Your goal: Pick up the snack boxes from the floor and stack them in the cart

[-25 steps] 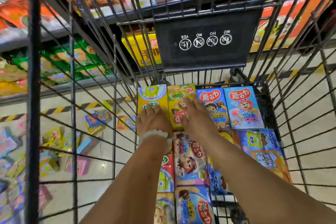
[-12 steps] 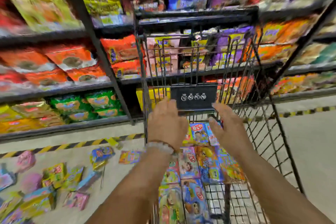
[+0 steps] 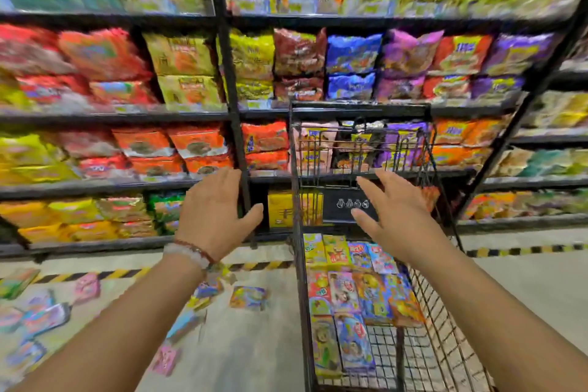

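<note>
Loose snack boxes (image 3: 248, 297) lay scattered on the floor (image 3: 254, 344) at the left, below the stocked shelves (image 3: 127, 181). The left hand (image 3: 213, 216), beaded bracelets (image 3: 191, 253) at its wrist, hung in the air with fingers relaxed and held nothing. The right hand (image 3: 397, 216) was likewise spread and empty above the black wire cart (image 3: 300, 312), where more snack boxes (image 3: 346, 293) lay flat in rows from its far end toward its near edge.

The pale floor (image 3: 261, 344) fills the lower frame, with snack boxes (image 3: 247, 297) scattered at lower left, a wire cart (image 3: 445, 321) standing at lower right, and a yellow-black striped line (image 3: 124, 274) along the shelf base.
</note>
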